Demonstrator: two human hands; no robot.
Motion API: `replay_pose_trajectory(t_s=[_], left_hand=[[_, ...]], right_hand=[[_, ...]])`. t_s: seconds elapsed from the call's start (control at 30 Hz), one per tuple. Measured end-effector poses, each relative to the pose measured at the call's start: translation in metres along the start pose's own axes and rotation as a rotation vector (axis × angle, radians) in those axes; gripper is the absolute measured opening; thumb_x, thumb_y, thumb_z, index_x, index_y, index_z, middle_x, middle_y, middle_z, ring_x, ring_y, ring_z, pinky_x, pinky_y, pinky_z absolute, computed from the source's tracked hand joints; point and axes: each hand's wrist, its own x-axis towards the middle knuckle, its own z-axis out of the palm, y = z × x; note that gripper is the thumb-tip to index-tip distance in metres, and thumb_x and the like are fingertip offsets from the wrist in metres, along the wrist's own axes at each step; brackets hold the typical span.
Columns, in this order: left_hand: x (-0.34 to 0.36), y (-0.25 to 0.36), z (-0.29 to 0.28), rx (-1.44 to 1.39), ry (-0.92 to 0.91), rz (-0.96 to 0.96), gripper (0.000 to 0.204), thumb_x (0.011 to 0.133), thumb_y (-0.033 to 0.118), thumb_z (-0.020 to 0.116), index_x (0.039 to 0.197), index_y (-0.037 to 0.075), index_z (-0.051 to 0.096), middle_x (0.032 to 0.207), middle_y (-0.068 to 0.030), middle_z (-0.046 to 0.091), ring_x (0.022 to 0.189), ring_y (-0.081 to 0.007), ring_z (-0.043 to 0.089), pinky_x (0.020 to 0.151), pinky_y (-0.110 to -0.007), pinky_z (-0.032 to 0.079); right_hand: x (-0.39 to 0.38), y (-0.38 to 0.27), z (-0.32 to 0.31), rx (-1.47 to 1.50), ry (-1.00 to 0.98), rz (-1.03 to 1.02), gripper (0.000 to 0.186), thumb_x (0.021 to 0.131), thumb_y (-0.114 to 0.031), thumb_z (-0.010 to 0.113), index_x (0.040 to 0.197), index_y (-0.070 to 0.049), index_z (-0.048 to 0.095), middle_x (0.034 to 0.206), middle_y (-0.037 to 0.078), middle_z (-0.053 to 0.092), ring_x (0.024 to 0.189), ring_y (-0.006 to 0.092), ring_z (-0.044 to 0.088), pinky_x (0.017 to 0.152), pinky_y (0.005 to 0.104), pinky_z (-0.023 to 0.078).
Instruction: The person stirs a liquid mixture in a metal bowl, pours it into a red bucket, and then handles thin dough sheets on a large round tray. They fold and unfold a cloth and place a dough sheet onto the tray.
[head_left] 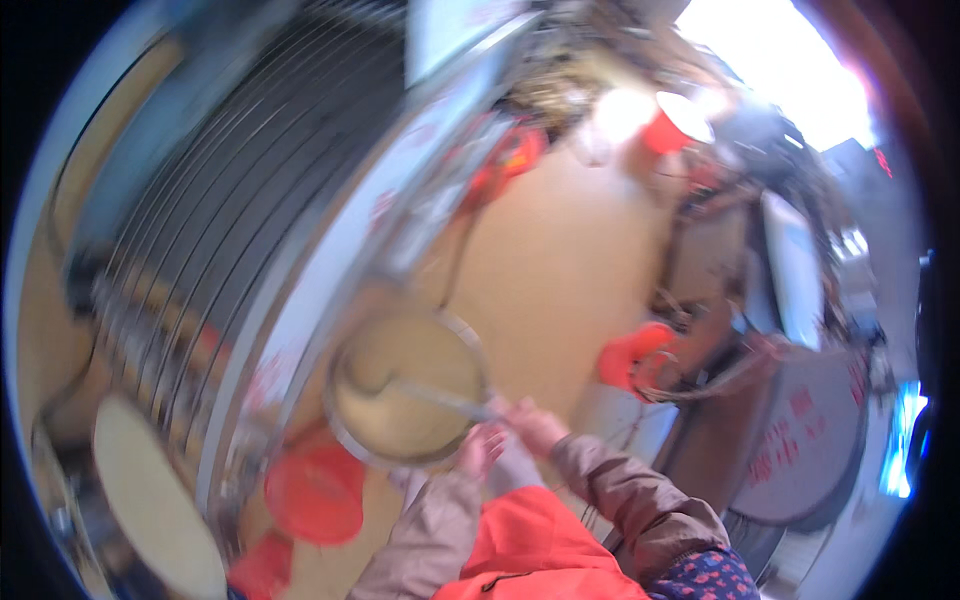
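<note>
A large round metal pot (pixel 478 345) stands on the floor in front of me, holding a pale yellow, thick-looking mixture (pixel 420 420). Across it slants a long-handled stirring tool (pixel 440 398), its far end down in the mixture; motion blur hides that end's shape. My right hand (pixel 532 424) is closed on the handle just past the pot's right rim. Close beside it, at the near right rim, my left hand (pixel 483 448) is curled at the handle too, its fingers blurred.
A red bucket (pixel 315 495) stands left of the pot, beside a rack with metal bars (pixel 240 190). Another red container (pixel 635 360) lies to the right, near a round lid-like board (pixel 800 440). A white-and-red bucket (pixel 678 122) is farther off on the tan floor (pixel 560 240).
</note>
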Motion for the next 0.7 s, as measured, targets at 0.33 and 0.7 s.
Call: replay_pose_trajectory(t_s=[0.33,0.7], left_hand=[[-0.086,0.036,0.000,-0.054,-0.056,0.054,0.030,0.092,0.022,0.041,0.101,-0.002,0.058,0.090,-0.0119,0.063,0.084,-0.0224,0.061,0.076,-0.034,0.051],[-0.051,0.051,-0.103,0.667,0.412,-0.047,0.025,0.077,0.016,0.060,0.083,-0.008,0.064,0.076,-0.0159,0.064,0.057,-0.0244,0.061,0.044,-0.038,0.048]], right_hand=[[-0.048,-0.128,0.025,0.644,0.162,0.070,0.084,0.073,-0.003,0.060,0.145,-0.012,0.017,0.090,0.013,0.053,0.075,0.0247,0.059,0.064,0.0358,0.049],[-0.025,-0.124,0.103,1.440,0.127,0.601,0.083,0.078,-0.004,0.062,0.142,-0.006,0.010,0.084,0.013,0.058,0.057,0.0186,0.058,0.043,0.0345,0.047]])
